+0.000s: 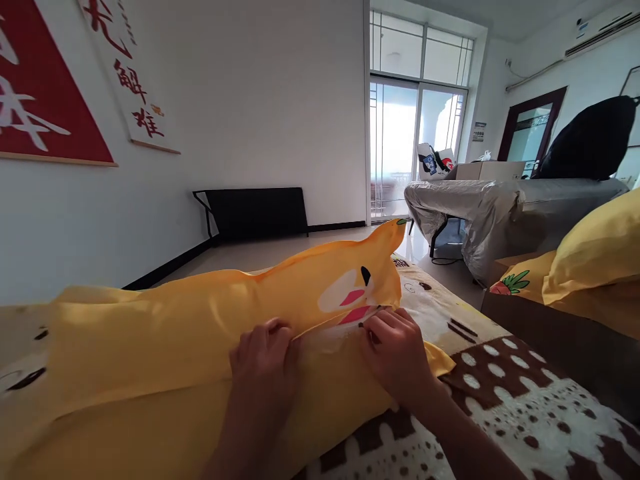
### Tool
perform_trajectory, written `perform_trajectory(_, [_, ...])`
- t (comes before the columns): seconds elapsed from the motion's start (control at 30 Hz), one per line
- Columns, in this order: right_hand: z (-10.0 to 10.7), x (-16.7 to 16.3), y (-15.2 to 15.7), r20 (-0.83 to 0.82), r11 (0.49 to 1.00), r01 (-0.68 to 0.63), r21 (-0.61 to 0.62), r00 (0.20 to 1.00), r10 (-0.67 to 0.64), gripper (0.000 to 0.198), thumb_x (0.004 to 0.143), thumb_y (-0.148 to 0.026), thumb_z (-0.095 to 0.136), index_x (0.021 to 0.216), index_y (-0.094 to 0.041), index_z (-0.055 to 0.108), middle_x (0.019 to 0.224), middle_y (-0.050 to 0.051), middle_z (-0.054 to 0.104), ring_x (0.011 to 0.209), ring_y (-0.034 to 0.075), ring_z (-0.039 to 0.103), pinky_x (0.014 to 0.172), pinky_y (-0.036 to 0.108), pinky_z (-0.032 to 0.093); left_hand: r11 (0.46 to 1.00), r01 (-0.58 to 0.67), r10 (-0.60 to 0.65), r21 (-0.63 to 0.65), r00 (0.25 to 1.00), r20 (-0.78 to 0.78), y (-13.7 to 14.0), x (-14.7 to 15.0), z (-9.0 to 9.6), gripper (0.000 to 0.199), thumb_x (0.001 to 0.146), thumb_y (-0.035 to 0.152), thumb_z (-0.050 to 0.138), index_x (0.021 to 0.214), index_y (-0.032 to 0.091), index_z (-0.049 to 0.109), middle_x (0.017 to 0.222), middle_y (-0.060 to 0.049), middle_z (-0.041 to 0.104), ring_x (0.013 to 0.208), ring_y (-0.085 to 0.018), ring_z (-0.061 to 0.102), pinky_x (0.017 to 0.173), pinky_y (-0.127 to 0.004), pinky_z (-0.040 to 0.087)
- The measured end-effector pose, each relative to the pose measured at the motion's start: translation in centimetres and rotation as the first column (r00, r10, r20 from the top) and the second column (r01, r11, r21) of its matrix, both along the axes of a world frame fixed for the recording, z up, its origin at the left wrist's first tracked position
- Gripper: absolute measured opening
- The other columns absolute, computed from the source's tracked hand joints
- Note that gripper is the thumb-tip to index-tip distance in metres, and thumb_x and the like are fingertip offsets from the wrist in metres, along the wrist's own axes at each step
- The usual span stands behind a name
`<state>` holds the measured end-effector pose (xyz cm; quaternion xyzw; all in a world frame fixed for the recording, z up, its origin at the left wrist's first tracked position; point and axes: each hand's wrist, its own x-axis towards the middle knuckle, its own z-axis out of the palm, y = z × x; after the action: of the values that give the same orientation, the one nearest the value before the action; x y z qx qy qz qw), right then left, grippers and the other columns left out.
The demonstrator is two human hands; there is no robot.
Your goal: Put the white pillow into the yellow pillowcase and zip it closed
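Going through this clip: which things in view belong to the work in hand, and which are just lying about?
In use:
- yellow cartoon-print pillowcase
- left hand and right hand, both on it
- patterned blanket beneath it

Just lying about:
- yellow pillow at far right, untouched
- sheet-covered table
- cardboard box
- black bag
- hanging scrolls

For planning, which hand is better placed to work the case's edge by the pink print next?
Probably the right hand: it seems to pinch the case beside the pink print; the left hand is farther.
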<state>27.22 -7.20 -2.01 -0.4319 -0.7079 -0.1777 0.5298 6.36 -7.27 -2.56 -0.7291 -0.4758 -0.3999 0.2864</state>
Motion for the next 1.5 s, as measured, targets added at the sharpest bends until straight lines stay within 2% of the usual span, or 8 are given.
perform_trajectory(0.1, [-0.2,-0.5,-0.3,-0.044,1.000,0.000,0.025,0.999,0.001,0.022,0.078,-0.011,0.047,0.056,-0.016,0.044,0.055,-0.001,0.049,0.053,0.010,0.036,0.061,0.026,0.027,1.000,-0.011,0.011,-0.005,1.000,0.027,-0.9,2.0,1.0,0.017,0.092,0.018,0.036,0.098,0.017,0.051,0.108,-0.011,0.057,0.102,-0.024,0.052,0.086,-0.039,0.035])
perform_trajectory(0.2, [0.0,-0.2,-0.5,-0.065,0.999,-0.034,-0.007,0.997,0.034,0.023,0.077,-0.011,0.048,0.056,-0.016,0.041,0.055,-0.002,0.048,0.053,0.010,0.033,0.061,0.026,0.027,0.986,0.034,-0.038,-0.165,0.999,-0.024,-1.0,5.2,3.2,0.027,0.091,0.018,0.036,0.114,0.016,0.049,0.109,-0.011,0.060,0.102,-0.023,0.055,0.083,-0.037,0.038])
perform_trajectory(0.33, [0.4,0.4,-0.4,-0.121,0.993,-0.100,-0.064,0.988,0.092,0.025,0.078,-0.012,0.050,0.056,-0.016,0.040,0.055,-0.003,0.046,0.053,0.008,0.034,0.061,0.024,0.027,0.864,-0.048,0.028,-0.501,0.999,-0.046,0.5,8.5,5.4,0.018,0.088,0.023,0.044,0.089,0.016,0.060,0.094,-0.009,0.063,0.088,-0.025,0.056,0.075,-0.036,0.042])
perform_trajectory(0.63, [-2.0,-0.9,2.8,-0.142,0.990,-0.118,-0.080,0.984,0.106,0.017,0.076,-0.011,0.050,0.062,-0.018,0.042,0.058,-0.002,0.047,0.054,0.010,0.040,0.057,0.024,0.028,0.886,0.206,-0.070,-0.416,0.945,0.319,3.6,8.0,0.5,0.021,0.090,0.022,0.035,0.071,0.021,0.044,0.071,-0.003,0.057,0.068,-0.020,0.052,0.062,-0.030,0.037])
perform_trajectory(0.83, [-4.3,-2.1,4.3,-0.051,0.986,-0.164,-0.003,0.985,0.164,0.017,0.088,-0.015,0.042,0.071,-0.018,0.047,0.062,0.002,0.053,0.056,0.013,0.046,0.056,0.026,0.031,0.842,0.161,0.003,-0.515,0.953,0.302,4.0,8.0,0.9,0.021,0.089,0.027,0.029,0.068,0.024,0.033,0.066,-0.004,0.054,0.064,-0.021,0.052,0.060,-0.031,0.033])
perform_trajectory(1.07, [-3.7,-2.3,4.0,-0.058,0.987,-0.144,0.069,0.987,0.148,0.020,0.085,-0.014,0.041,0.066,-0.019,0.045,0.057,0.001,0.051,0.053,0.012,0.045,0.055,0.026,0.031,0.778,0.160,0.015,-0.607,0.962,0.273,4.4,7.6,1.2,0.020,0.088,0.029,0.022,0.069,0.025,0.026,0.064,-0.004,0.052,0.061,-0.021,0.052,0.056,-0.030,0.029])
perform_trajectory(1.23, [-2.7,-1.1,3.7,-0.070,0.980,-0.105,-0.168,0.993,0.094,0.016,0.081,-0.017,0.046,0.065,-0.018,0.048,0.059,0.000,0.054,0.055,0.011,0.046,0.056,0.024,0.031,0.762,0.110,0.041,-0.638,0.975,0.217,4.7,7.3,1.3,0.021,0.090,0.029,0.021,0.071,0.024,0.027,0.065,-0.004,0.054,0.064,-0.022,0.055,0.057,-0.030,0.029])
perform_trajectory(1.5, [0.2,3.5,3.4,-0.087,0.825,-0.124,-0.551,0.992,0.091,0.019,0.080,-0.023,0.049,0.061,-0.017,0.050,0.053,-0.004,0.049,0.051,0.008,0.039,0.053,0.021,0.028,0.772,0.079,0.037,-0.630,0.985,0.169,4.4,7.4,1.4,0.024,0.094,0.027,0.022,0.072,0.023,0.030,0.067,-0.003,0.056,0.066,-0.022,0.057,0.058,-0.030,0.030])
